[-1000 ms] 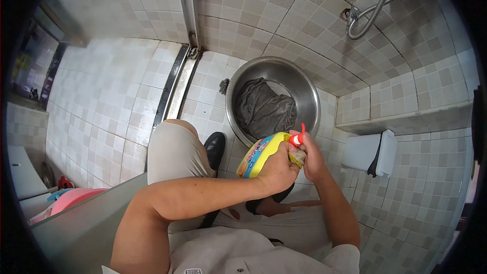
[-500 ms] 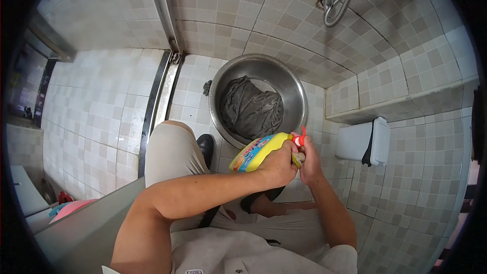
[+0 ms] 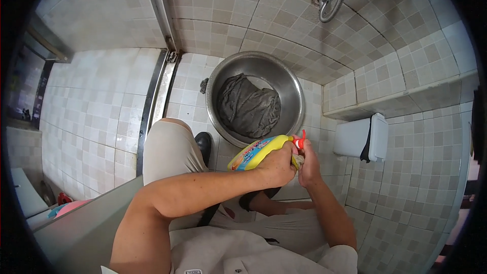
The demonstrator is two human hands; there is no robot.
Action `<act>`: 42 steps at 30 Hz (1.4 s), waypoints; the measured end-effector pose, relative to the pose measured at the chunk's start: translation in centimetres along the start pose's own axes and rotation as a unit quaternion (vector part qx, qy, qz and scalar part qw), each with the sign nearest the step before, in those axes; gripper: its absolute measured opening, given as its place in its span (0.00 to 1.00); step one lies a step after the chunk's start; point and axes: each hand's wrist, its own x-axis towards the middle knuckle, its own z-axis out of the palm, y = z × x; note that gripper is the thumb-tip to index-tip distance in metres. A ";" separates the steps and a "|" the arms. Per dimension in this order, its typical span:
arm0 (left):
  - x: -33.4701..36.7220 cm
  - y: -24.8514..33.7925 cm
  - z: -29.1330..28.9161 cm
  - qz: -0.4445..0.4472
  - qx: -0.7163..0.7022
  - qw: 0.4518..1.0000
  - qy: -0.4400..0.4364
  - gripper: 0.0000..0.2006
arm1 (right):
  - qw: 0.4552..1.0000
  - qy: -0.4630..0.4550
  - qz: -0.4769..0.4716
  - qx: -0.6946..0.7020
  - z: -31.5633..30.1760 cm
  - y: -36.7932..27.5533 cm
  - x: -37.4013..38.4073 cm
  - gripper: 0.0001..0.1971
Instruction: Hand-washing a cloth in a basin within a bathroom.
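Observation:
A yellow detergent bottle point(image 3: 259, 152) with a blue label lies tilted in my grip, its red cap point(image 3: 299, 143) toward the right. My left hand point(image 3: 280, 166) is closed round the bottle near its neck. My right hand point(image 3: 308, 165) is closed at the red cap, with several of its fingers hidden. Between both hands shows a small pale yellowish patch that I cannot make out. Just beyond the bottle stands a round metal basin point(image 3: 294, 96), and a crumpled dark grey cloth point(image 3: 248, 106) lies in it.
A white bin point(image 3: 355, 139) with a black strip stands by the right wall. A metal door track point(image 3: 156, 102) crosses the tiled floor at left. The shower hose point(image 3: 341, 2) hangs on the far wall. My black shoe point(image 3: 203, 147) is near the basin.
The whole view has shifted slightly. Both hands keep the same grip on the bottle and cap, and the cloth lies as before.

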 end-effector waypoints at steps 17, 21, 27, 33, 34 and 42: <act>-0.5 8.8 -19.2 0.054 -0.099 0.982 0.150 0.16 | 0.984 -0.037 -0.110 -0.136 3.7 -7.3 -0.2 0.26; 2.9 8.2 -24.5 0.010 -0.022 0.980 0.198 0.17 | 0.970 -0.081 -0.096 -0.208 3.1 -6.9 -0.4 0.20; 9.4 -2.2 -31.7 -0.045 0.071 0.949 0.303 0.20 | 0.954 -0.099 -0.075 -0.272 2.7 -6.4 -1.2 0.16; 13.7 -13.0 -36.1 -0.019 0.089 0.945 0.314 0.22 | 0.932 -0.057 -0.063 -0.353 0.0 -4.6 -1.4 0.17; 13.9 -15.3 -37.7 0.024 0.120 0.938 0.324 0.20 | 0.931 -0.056 -0.039 -0.360 0.3 -4.6 -1.2 0.17; 15.5 -17.5 -38.0 0.039 0.095 0.951 0.291 0.19 | 0.914 -0.057 0.009 -0.402 -0.3 -2.1 0.6 0.15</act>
